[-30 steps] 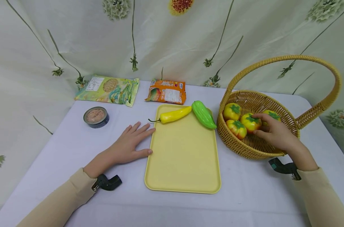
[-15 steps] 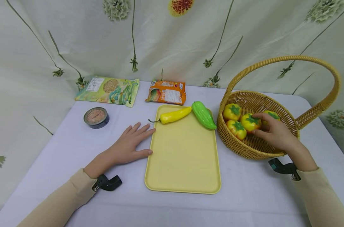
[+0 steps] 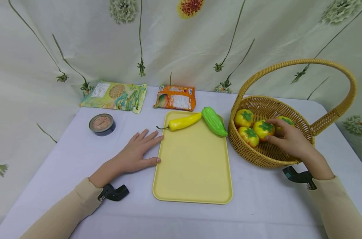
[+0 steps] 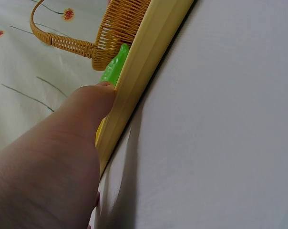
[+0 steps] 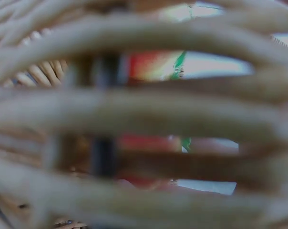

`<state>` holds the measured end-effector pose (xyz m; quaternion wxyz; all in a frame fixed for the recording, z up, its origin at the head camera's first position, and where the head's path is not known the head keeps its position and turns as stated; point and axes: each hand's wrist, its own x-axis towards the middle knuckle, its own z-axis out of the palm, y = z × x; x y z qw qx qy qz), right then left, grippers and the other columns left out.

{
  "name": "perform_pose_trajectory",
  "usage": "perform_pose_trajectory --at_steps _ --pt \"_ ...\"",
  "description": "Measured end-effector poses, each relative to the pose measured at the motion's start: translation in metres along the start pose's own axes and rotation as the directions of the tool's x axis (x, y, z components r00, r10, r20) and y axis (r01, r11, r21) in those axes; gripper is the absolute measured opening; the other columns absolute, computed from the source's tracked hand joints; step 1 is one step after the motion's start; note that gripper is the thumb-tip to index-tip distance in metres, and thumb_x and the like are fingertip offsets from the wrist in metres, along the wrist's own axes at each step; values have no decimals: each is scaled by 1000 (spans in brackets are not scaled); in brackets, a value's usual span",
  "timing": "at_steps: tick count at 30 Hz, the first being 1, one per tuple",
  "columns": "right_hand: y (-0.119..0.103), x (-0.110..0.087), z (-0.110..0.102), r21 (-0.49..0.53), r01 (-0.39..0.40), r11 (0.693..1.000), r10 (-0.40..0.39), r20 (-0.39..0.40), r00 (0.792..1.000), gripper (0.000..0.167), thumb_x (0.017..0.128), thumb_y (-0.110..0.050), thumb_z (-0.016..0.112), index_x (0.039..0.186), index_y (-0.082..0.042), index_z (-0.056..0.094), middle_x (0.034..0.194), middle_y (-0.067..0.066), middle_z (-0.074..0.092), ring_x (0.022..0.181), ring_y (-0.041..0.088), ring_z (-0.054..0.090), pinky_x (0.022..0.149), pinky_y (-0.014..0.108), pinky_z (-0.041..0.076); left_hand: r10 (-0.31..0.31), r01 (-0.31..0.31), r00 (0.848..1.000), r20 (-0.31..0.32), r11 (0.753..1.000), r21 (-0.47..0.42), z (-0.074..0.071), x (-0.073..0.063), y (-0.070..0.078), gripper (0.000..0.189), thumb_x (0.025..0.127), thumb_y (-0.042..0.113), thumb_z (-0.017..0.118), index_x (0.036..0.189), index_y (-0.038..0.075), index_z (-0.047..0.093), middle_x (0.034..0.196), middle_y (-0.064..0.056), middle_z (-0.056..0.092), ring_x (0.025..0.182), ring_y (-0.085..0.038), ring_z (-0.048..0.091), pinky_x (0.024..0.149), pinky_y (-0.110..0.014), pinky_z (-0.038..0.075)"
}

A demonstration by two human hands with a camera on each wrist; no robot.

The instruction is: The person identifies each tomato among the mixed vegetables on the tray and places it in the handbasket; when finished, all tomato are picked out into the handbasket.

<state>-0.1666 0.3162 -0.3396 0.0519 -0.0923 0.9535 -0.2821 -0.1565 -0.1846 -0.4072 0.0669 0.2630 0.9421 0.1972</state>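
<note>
My right hand (image 3: 292, 142) reaches over the near rim of the wicker basket (image 3: 248, 153). Thumb and fingers grip a yellow-orange persimmon (image 3: 261, 130) with a green leafy top, among several persimmons in the basket. Woven strands blur most of the right wrist view, with red and green patches of a persimmon (image 5: 151, 67) between them. At the left edge of the yellow tray (image 3: 195, 169), my left hand (image 3: 134, 154) lies with fingers spread, its thumb touching the rim. On the tray's far end are a yellow chili pepper (image 3: 184, 122) and a green pepper (image 3: 213, 121).
The basket's tall handle (image 3: 300, 61) arches above the right hand. Behind the tray lies an orange snack packet (image 3: 175, 97), with a green packet (image 3: 115, 95) to its left. A round tin (image 3: 102, 124) stands beyond the left hand. A flowered cloth (image 3: 181, 43) hangs behind.
Both hands stay in place, the right one at the same persimmon in the basket. Only a very slight shift of the head view shows.
</note>
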Motion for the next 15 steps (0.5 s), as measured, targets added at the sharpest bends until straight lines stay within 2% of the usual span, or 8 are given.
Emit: perform_pose_trajectory --at_steps 7,11,15 --pt "0 -3 -1 32 -25 999 26 -20 999 56 102 -23 63 148 1 42 146 39 44 127 61 52 95 64 52 0 0 1000 5 1000 -4 3 0 -1 79 92 53 67 159 23 38 168 -13 31 157 -47 15 123 -71 8" --pt "-1 -7 -2 28 -17 999 19 -42 999 56 102 -25 62 148 0 43 146 38 46 126 59 54 95 66 52 2 -2 1000 9 1000 -2 3 0 0 79 92 54 67 159 24 38 168 -13 31 157 -47 15 123 -72 9" --pt "0 -11 -6 31 6 1000 -4 -66 998 56 101 -23 63 148 2 44 148 36 46 125 61 54 89 63 57 -1 1 1000 27 1000 -1 2 0 1 79 93 55 65 160 23 37 168 -13 30 157 -47 14 123 -71 9"
